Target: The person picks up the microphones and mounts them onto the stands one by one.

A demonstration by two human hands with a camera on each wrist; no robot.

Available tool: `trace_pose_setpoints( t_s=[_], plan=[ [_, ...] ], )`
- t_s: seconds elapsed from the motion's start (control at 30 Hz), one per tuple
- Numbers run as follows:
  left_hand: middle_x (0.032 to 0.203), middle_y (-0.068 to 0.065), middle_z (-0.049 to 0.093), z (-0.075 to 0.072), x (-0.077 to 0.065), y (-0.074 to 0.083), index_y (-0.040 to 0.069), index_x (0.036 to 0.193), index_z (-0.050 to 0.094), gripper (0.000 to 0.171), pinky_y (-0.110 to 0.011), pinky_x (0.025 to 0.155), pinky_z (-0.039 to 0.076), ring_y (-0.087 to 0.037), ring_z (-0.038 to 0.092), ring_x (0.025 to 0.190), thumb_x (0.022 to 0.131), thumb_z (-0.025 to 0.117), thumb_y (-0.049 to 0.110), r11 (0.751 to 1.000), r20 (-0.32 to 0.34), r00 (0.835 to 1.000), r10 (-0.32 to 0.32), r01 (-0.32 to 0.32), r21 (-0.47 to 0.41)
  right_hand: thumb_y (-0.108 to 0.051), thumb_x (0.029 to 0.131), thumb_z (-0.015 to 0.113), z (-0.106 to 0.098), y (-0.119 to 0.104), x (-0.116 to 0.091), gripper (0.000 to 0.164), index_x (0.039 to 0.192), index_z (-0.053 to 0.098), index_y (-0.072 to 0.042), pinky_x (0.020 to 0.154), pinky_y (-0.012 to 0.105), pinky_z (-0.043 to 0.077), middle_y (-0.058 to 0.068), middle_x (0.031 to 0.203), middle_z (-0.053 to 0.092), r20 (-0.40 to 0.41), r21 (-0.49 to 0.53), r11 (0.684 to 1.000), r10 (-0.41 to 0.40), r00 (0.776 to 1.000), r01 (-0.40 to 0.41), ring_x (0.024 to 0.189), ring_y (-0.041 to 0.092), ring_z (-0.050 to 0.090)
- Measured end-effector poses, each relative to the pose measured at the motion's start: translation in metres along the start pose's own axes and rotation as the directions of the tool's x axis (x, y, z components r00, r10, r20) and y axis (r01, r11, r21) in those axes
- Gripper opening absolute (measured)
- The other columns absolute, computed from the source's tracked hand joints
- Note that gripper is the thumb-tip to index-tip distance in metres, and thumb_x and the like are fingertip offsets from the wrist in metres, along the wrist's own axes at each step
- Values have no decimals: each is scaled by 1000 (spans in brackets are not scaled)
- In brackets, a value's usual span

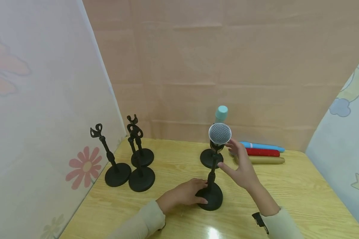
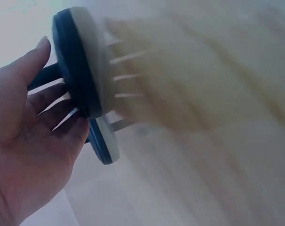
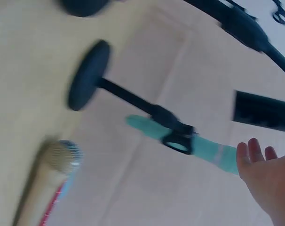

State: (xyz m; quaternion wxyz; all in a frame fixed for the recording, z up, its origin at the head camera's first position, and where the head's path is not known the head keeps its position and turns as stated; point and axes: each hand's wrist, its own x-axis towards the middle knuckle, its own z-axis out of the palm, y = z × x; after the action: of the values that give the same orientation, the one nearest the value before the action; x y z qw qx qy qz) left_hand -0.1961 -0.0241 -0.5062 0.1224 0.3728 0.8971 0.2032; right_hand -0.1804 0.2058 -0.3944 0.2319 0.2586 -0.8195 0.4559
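A black microphone stand (image 1: pixel 210 196) stands at the near middle of the table and bears a microphone with a silver mesh head (image 1: pixel 219 133). My left hand (image 1: pixel 186 192) grips its round base, thumb on the near side and fingers toward the pole. In the left wrist view, the base (image 2: pixel 76 61) lies against those fingers. Beside the microphone, on its right, my right hand (image 1: pixel 240 166) is spread with nothing in its grasp. Behind stands another stand (image 3: pixel 128 94) with a teal microphone (image 3: pixel 206 150) in its clip; the right fingertips overlap the teal microphone's end in the right wrist view.
Several black stands with bare clips, one of them this stand (image 1: pixel 117 174), are grouped at the left. Right of the hands lie a blue microphone (image 1: pixel 264 146), a red one (image 1: pixel 263 152) and a gold one (image 1: pixel 267 160). A brown paper-like backdrop (image 1: pixel 179 66) rises behind the table.
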Motion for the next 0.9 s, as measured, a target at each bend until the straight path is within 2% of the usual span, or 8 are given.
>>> trace_pose_setpoints(
  t_s=[0.07,0.13,0.27,0.37,0.5,0.67,0.9],
  plan=[
    [156,4,45,-4,1,0,14,149,52,67,-34,113,41,-17,41,144,96,65,52,1000,1,1000,-3,3,-29,3,81,82,2,9,-12,94,157,30,-12,106,10,35,16,147,45,26,-19,1000,1,1000,-1,130,31,48],
    [151,3,51,-8,2,0,15,149,51,64,-33,111,43,-15,47,139,97,64,49,997,-19,1000,12,-13,-77,-2,82,82,4,17,-23,92,157,29,-10,107,14,38,16,147,46,64,-66,998,6,998,-2,130,32,49],
    [146,2,56,-21,0,5,16,148,52,59,-33,108,46,-14,53,134,99,64,45,987,-80,997,12,-25,-159,-12,87,81,8,27,-39,82,155,35,-9,104,36,47,13,149,47,146,-108,994,42,988,-26,129,33,51],
    [147,1,54,-33,-4,11,15,150,50,59,-36,109,45,-16,52,135,99,63,44,981,-107,994,-13,-8,-192,-16,88,81,11,31,-47,75,151,41,-8,100,52,48,12,149,47,193,-119,992,65,979,-42,130,33,52],
    [148,-1,54,-43,-8,18,14,150,49,59,-37,108,46,-17,53,135,101,62,42,980,-134,991,-2,-25,-198,-22,90,79,12,33,-56,72,150,43,-7,102,52,49,14,153,44,257,-153,987,90,962,-51,135,33,48],
    [147,-1,54,-50,-9,22,14,151,48,57,-35,105,49,-17,55,132,101,61,40,977,-175,983,50,-84,-196,-32,94,75,14,35,-62,70,151,42,-5,103,64,43,20,156,40,339,-158,983,139,931,-90,140,44,42],
    [144,2,57,-54,-8,28,16,148,51,53,-28,100,50,-14,56,129,102,61,39,967,-226,967,115,-161,-198,-33,94,74,22,39,-66,74,157,36,-19,105,65,42,14,157,42,433,-159,978,192,881,-135,141,43,43]
  ],
)
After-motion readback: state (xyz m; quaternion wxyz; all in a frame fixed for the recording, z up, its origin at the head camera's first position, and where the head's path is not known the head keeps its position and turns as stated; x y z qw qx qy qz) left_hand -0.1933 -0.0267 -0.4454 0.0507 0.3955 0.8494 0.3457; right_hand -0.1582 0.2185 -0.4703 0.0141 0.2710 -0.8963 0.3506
